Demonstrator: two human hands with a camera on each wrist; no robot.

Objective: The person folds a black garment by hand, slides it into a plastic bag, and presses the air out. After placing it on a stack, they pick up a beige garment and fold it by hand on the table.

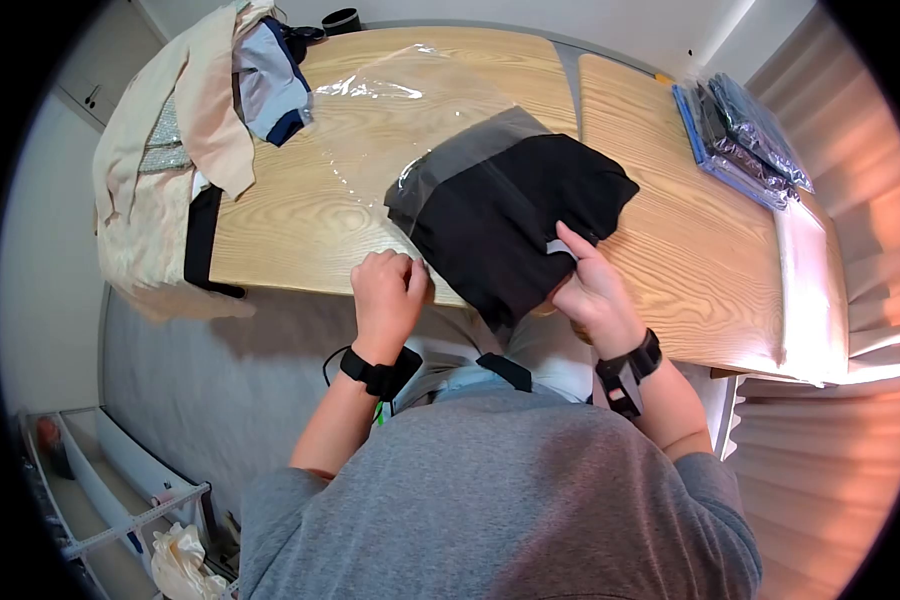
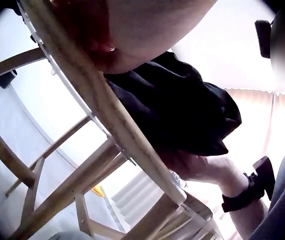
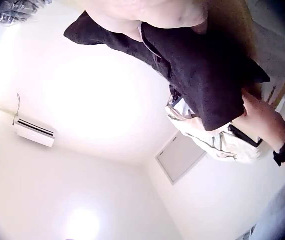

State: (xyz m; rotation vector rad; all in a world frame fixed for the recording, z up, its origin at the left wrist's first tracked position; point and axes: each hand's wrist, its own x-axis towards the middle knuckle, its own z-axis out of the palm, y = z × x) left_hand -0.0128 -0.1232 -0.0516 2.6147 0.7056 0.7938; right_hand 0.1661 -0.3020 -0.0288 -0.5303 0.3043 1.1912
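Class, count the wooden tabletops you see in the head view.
2: a large tabletop under the black garment, and a second tabletop to its right, bearing packaged clothes.

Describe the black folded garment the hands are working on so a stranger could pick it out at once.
Start at the light wooden table; at its near edge, between the left hand and right hand, lies a black folded garment, partly inside a clear plastic bag. Unlike the beige clothes pile at the far left corner and the stack of already bagged garments at the far right, it is plain black with a small white tag.
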